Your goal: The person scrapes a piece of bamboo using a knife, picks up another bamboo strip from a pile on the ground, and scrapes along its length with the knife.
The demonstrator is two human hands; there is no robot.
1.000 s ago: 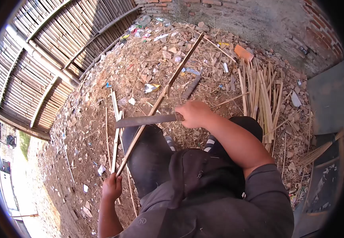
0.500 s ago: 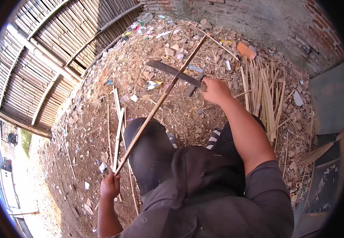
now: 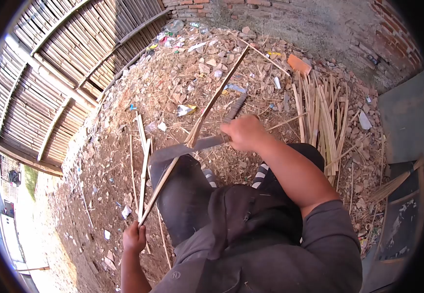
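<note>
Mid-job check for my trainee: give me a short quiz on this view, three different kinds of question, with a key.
1. True or false: the right hand holds the machete.
2. What lies beside the far end of the strip pile?
A) a bucket
B) an orange slab
C) a glove
3. Fill in: the person's ____ hand grips the near end of the long strip.

Key: 1 true; 2 B; 3 left, the fingers of the left hand closed around it.
</note>
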